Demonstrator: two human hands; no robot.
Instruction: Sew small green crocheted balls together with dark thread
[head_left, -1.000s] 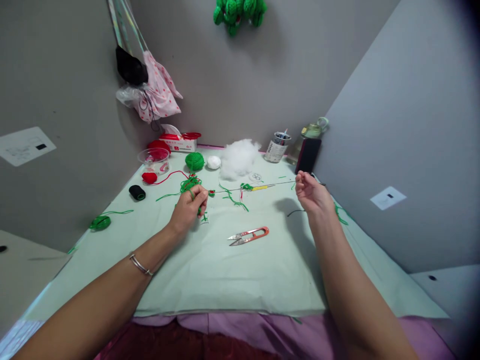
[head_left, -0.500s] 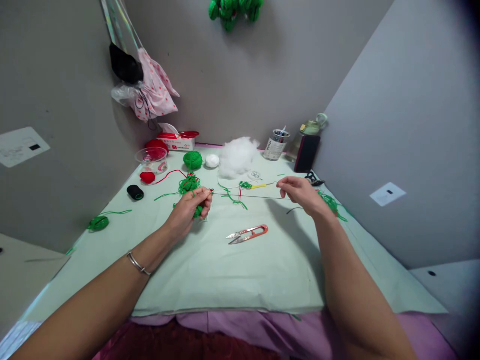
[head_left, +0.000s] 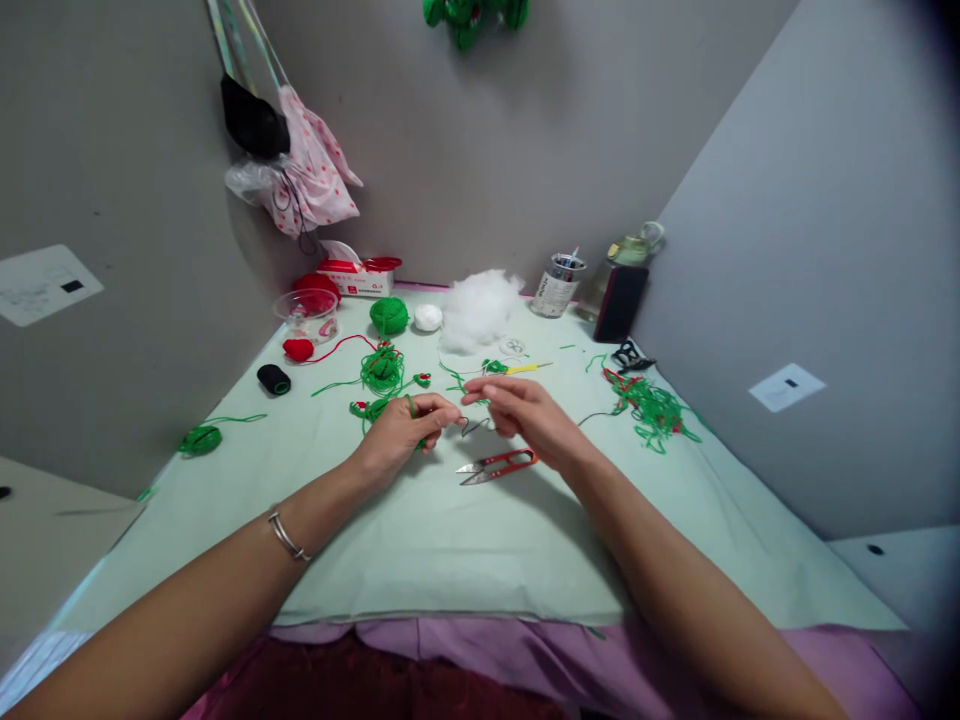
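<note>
My left hand point(head_left: 405, 435) is closed around a small green crocheted piece point(head_left: 367, 410) with red and white bits, which sticks out behind the fingers. Its thumb and index finger are pinched together. A short dark thread point(head_left: 474, 428) hangs slack between the two hands. Close by on the right, my right hand point(head_left: 517, 410) is bent with its fingertips together at the thread; a needle, if there is one, is too small to make out. Below the right hand lie orange-handled thread snips point(head_left: 496, 466), blades pointing left.
Green yarn tangles point(head_left: 654, 408) lie right, with a black clip point(head_left: 631, 357) behind. At the back are a green yarn ball point(head_left: 389, 316), white stuffing point(head_left: 481, 310), a yellow-handled crochet hook point(head_left: 523, 368), a pen tin point(head_left: 559, 285) and a phone point(head_left: 621, 303). A black thread spool point(head_left: 274, 379) lies left.
My right hand has moved left and slightly down, close to my left hand. The dark thread, stretched taut between the hands before, now hangs slack. My left hand has shifted slightly right.
</note>
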